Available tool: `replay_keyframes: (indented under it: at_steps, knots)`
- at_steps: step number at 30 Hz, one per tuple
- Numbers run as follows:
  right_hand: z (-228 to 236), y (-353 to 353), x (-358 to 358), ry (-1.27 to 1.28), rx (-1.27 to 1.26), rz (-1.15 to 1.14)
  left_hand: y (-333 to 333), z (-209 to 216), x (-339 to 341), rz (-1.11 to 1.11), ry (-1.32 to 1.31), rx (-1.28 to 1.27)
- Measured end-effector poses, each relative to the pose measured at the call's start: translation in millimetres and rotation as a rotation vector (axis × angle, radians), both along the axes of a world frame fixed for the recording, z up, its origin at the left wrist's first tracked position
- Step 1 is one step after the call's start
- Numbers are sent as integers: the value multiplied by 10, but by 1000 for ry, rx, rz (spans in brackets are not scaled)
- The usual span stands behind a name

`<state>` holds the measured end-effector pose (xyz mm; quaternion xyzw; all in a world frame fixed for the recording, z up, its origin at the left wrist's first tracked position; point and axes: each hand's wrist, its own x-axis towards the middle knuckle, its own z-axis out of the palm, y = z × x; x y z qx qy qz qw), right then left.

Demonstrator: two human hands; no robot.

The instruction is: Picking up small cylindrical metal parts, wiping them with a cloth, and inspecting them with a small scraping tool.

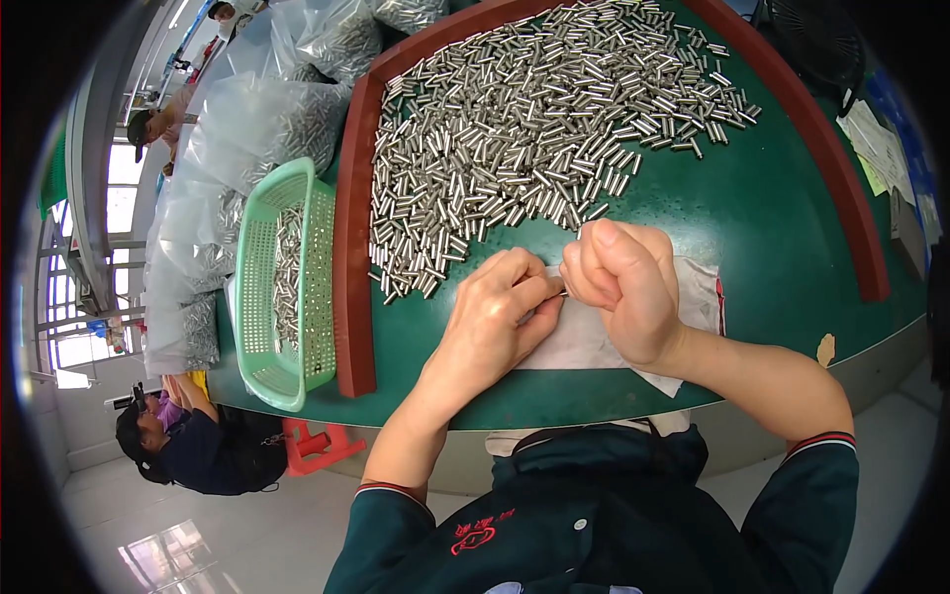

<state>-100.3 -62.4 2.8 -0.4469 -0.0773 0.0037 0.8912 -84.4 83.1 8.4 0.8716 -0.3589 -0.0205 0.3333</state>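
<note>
Left hand (495, 317) pinches what looks like a metal pin (564, 293); right hand (628, 287) curls closed, contents hidden; steady fingertips above the cloth (584, 344) likely help.

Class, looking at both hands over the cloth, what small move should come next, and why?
Perhaps uncurl the right hand slightly: it is closed beside the left hand, which seems to pinch a small metal piece, mostly hidden, so it might help turn that piece above the cloth.

The green table (762, 213) bears metal pins (534, 124) (loosely heaped), red-brown rails (355, 247), a cloth (584, 342), a basket (254, 297).
</note>
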Motion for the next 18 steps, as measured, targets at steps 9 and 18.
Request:
replay_keyframes:
  at_steps: [9, 18]
  knots:
    - [-6, -142, -17, -25, 76, 4, -35, -102, 9, -3, -323, 93]
    - [-32, -169, 18, -20, 64, 14, 47, -14, 25, 185, 505, -375]
